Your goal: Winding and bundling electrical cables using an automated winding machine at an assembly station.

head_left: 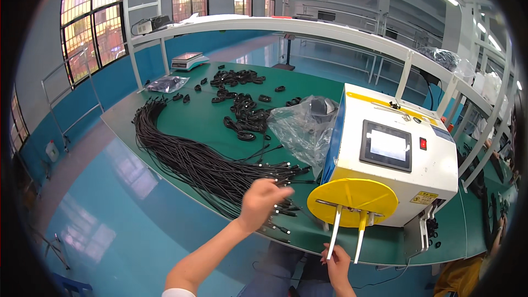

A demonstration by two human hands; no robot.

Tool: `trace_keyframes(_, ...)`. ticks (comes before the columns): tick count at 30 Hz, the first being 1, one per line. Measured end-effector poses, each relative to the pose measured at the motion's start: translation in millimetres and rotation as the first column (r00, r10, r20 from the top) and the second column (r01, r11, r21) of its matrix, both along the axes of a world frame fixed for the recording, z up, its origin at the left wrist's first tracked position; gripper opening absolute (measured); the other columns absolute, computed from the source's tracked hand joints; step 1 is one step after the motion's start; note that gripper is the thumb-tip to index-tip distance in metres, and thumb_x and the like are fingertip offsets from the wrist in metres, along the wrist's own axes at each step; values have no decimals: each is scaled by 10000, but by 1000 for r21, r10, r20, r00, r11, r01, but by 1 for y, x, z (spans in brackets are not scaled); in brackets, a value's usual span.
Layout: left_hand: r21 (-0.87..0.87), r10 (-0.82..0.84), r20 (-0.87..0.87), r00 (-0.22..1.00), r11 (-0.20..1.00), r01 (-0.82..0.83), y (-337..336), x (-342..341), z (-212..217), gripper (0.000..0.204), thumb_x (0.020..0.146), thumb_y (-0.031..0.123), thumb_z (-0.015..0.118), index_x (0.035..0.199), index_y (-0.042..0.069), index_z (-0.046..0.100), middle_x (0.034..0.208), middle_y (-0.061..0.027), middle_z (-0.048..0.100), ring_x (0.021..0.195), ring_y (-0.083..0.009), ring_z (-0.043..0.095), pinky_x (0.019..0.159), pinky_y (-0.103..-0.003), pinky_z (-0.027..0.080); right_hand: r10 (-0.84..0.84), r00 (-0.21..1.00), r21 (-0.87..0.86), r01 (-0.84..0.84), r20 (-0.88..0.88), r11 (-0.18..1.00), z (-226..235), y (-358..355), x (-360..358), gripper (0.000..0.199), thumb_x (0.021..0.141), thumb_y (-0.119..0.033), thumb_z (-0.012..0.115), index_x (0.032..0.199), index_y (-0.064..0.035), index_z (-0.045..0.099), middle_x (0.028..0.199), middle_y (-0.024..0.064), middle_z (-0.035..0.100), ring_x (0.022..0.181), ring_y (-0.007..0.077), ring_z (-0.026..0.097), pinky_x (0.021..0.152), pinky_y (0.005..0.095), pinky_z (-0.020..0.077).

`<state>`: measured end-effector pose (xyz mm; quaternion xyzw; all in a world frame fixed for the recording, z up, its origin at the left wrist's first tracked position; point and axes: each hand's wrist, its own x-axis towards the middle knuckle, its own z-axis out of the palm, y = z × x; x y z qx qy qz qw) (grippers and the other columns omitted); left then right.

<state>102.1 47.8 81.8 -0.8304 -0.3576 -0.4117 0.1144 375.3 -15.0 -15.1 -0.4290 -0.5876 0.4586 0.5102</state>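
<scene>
The left hand (263,202) reaches over the near edge of the counter (192,121) with its fingers curled together, pinching at the plug ends of the cables (187,159); whether it has one cable fully gripped I cannot tell. The right hand (336,264) is low at the counter's edge, fingers loosely bent, its fingertips touching the lower end of the left of two white pins (334,234) that stick out from the yellow disc (352,198). The cables are thin and black, laid as one long bundle that fans from the far left of the green counter toward the left hand, with their connector ends spread loose just beside the disc. The disc sits on the front of a white machine (434,170) with a small screen (386,146) and a red button (423,143). Behind the bundle lie coiled cables (242,115) in scattered heaps, a crumpled clear bag (300,124) against the machine, and, at the far end, a scale (188,60).
</scene>
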Motion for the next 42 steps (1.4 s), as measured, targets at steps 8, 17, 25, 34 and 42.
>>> trace_keyframes(8, 354, -149, 208, 967, 933, 67, -32, 85, 137, 63, 802, 105, 648, 816, 52, 680, 643, -19, 462, 560, -170, 450, 504, -278, 366, -39, 985, 260, -7, 168, 966, 82, -69, 31, 178, 857, 7, 533, 1015, 23, 613, 779, 81, 580, 604, 134, 558, 534, 228, 452)
trace_keyframes(17, -35, -171, 185, 968, 983, 180, -26, 126, 79, 125, 693, 112, 730, 674, 61, 618, 616, -44, 478, 555, -217, 492, 483, -334, 389, -254, 954, 176, 281, -158, 944, 124, -38, 61, 347, 834, -10, 519, 1177, 0, 572, 852, 102, 605, 700, 146, 578, 606, 246, 481)
trace_keyframes(25, -56, -327, 164, 931, 939, 339, -22, 163, 104, 144, 690, 118, 726, 687, 61, 593, 634, -46, 486, 559, -221, 508, 489, -340, 403, -563, 721, 613, 243, 404, 752, 155, -24, 76, 266, 751, 98, 606, 989, -13, 652, 710, 64, 560, 607, 139, 522, 536, 238, 404)
trace_keyframes(34, -82, -423, -69, 904, 905, 417, -12, 181, 163, 100, 732, 134, 684, 749, 77, 603, 698, -60, 528, 706, -240, 582, 574, -348, 466, -539, 821, 596, 340, 189, 728, 170, -14, 86, 138, 730, 23, 685, 861, 1, 648, 651, 82, 470, 554, 162, 470, 509, 255, 379)
trace_keyframes(42, -234, -219, -38, 975, 951, 204, 1, 122, 104, 97, 751, 143, 686, 767, 62, 635, 711, -62, 559, 673, -247, 576, 598, -347, 468, -372, 836, 487, 148, 403, 861, 104, 35, 45, 147, 726, 11, 705, 858, 11, 642, 754, 81, 586, 619, 146, 561, 555, 258, 444)
